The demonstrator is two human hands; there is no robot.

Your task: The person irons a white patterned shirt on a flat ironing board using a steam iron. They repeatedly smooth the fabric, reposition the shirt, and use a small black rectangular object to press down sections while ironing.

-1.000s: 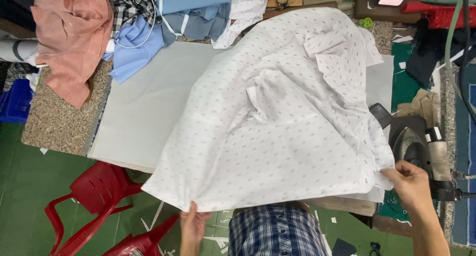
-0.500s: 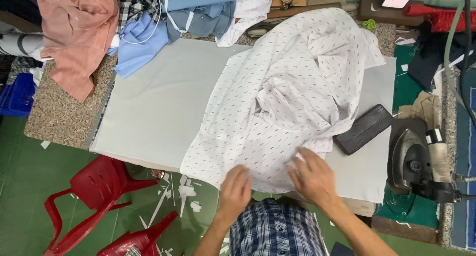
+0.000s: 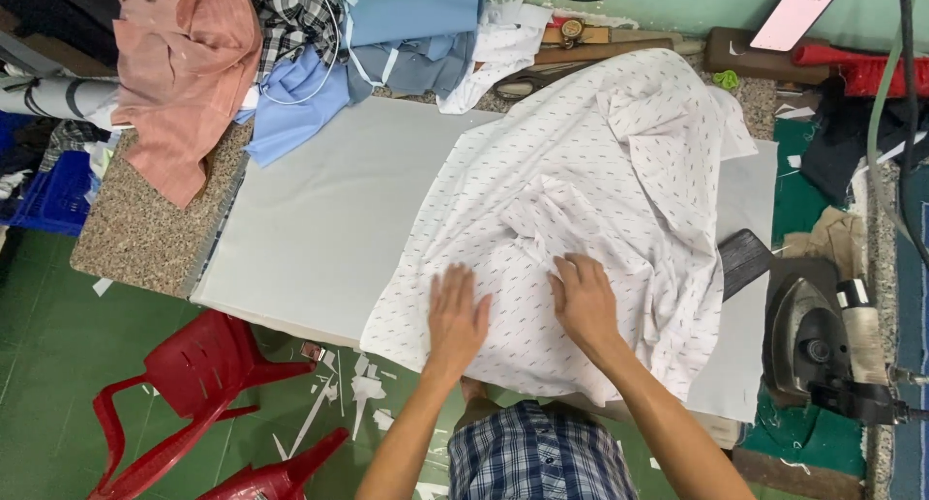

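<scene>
**Both palms flat on a crumpled white shirt**

Head view: white shirt (image 3: 581, 219) with small dark flecks lies spread over the grey padded board (image 3: 319, 219), its near hem hanging off the front edge. Cloth rumpled, a bunched ridge in the middle, collar end at the far right. Left hand (image 3: 458, 318) open, fingers spread, pressed flat near the hem. Right hand (image 3: 584, 302) also open and flat, just beside the ridge; neither grips anything.

Risk, as I judge it: the overhanging hem could drag the shirt off towards the floor; the iron (image 3: 818, 340) sits close by on the right, so a loose fold could slide onto it.
</scene>
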